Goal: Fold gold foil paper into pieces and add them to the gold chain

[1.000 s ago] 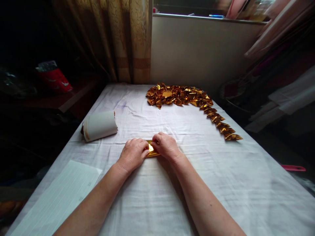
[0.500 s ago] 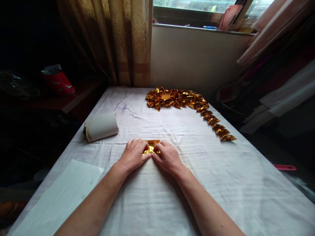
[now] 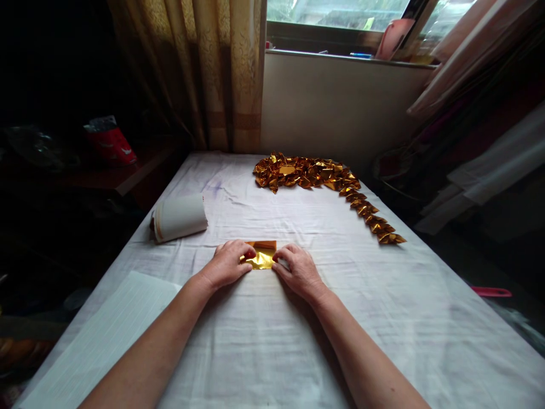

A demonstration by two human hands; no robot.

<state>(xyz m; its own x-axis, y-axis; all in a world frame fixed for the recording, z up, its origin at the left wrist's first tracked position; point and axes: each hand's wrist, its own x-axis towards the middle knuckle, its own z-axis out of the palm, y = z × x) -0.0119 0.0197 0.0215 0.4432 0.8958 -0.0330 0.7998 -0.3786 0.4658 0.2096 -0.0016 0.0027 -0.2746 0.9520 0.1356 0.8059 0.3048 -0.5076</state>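
Note:
A small sheet of gold foil paper (image 3: 261,257) lies on the white cloth (image 3: 272,318) of the table, partly folded. My left hand (image 3: 226,263) pinches its left edge with curled fingers. My right hand (image 3: 298,270) pinches its right edge the same way. Both hands rest on the cloth, close together, with the shiny middle of the foil showing between them.
A heap of several folded gold foil pieces (image 3: 304,172) lies at the far end, trailing in a row (image 3: 374,221) down the right side. A roll of white-backed sheets (image 3: 181,217) sits at the left. A lined white paper (image 3: 102,341) lies at the near left corner.
My hands have drawn a little apart, so more of the gold foil shows between them. The view has tilted up slightly toward the window.

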